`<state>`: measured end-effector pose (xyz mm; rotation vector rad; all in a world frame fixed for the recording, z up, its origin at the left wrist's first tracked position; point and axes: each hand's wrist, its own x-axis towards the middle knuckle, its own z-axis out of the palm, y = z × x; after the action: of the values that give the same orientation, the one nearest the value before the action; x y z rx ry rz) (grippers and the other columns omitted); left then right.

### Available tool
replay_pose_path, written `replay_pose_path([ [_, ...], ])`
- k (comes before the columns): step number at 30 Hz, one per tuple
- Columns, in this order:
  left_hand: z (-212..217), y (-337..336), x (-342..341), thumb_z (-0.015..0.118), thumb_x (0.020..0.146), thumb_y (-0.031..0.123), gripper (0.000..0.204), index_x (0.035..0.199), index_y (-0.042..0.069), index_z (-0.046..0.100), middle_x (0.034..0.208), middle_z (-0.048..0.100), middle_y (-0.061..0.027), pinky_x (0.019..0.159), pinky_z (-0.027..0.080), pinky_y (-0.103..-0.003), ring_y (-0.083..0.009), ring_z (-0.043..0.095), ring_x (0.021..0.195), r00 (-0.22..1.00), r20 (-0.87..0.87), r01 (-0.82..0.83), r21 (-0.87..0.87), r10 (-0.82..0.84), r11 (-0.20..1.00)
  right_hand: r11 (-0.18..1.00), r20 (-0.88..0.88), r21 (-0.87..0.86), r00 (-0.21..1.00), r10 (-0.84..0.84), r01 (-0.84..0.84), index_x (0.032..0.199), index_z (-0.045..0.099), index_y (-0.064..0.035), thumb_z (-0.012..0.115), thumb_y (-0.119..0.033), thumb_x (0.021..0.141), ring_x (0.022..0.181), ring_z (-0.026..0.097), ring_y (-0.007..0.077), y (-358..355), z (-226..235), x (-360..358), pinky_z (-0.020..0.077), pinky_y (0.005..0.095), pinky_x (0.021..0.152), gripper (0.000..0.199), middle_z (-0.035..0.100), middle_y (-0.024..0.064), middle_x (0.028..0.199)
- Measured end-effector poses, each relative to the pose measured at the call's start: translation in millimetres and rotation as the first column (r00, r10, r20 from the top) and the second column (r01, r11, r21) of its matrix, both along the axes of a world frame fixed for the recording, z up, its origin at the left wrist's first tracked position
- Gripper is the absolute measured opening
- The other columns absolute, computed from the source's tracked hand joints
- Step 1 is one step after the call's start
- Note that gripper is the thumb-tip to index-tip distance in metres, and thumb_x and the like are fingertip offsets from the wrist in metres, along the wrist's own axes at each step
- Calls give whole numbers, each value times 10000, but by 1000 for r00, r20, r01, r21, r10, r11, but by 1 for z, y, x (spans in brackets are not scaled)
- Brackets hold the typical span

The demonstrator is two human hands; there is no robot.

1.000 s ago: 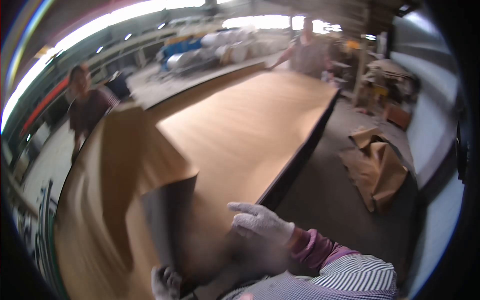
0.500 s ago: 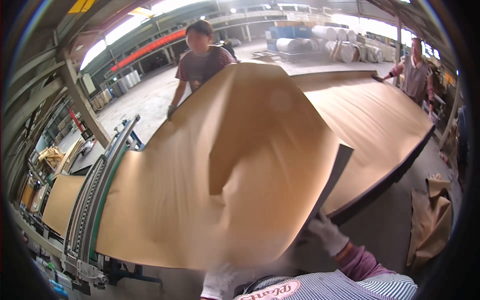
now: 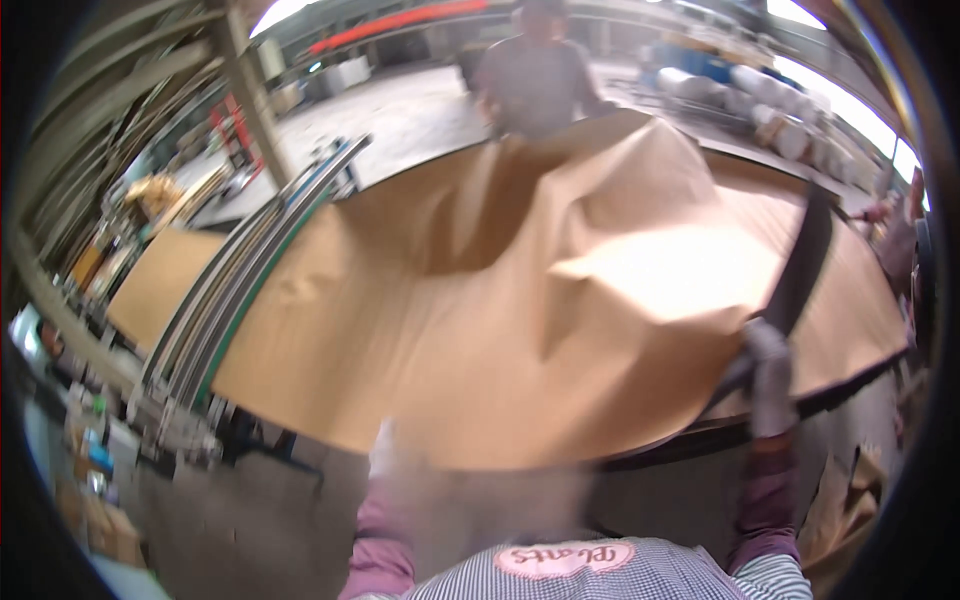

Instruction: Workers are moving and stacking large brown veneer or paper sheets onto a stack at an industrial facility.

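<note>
The person stands at the near edge of a wide bench [image 3: 700, 445] and holds a large, thin brown veneer sheet [image 3: 520, 330] that billows up in the middle, creased and humped above the flat sheets [image 3: 850, 300] already lying on the bench. The gloved right hand [image 3: 770, 375] is raised at the sheet's right near corner, its fingers closed on the edge where a dark strip of the underside shows. The gloved left hand [image 3: 385, 455] sits low at the near edge toward the left; it is blurred, so whether its fingers are pinching the sheet or only pressed against it cannot be told. Across the bench a co-worker [image 3: 540, 80] stands at the far edge of the same sheet, hands hidden behind it. The step in hand looks like carrying or laying the sheet with two people. The next move would seem to call for both near corners kept level and taut with the far side, so that the hump flattens without the thin sheet folding or cracking.
</note>
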<state>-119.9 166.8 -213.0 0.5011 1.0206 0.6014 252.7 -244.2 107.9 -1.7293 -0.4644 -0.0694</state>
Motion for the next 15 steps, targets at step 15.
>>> replay_pose_path([
  [15, 215, -40, 30, 630, 872, 293, 333, 1061, 21, 593, 857, 665, -95, 562, 524, -338, -215, 646, 670, 933, 139, -360, 357, 332, 862, 991, 452, 110, 884, -117, 75, 650, 658, -87, 611, -417, 896, 285, 345, 58, -136, 153, 161, 211, 236, 279, 414, 419, -45, 413],
])
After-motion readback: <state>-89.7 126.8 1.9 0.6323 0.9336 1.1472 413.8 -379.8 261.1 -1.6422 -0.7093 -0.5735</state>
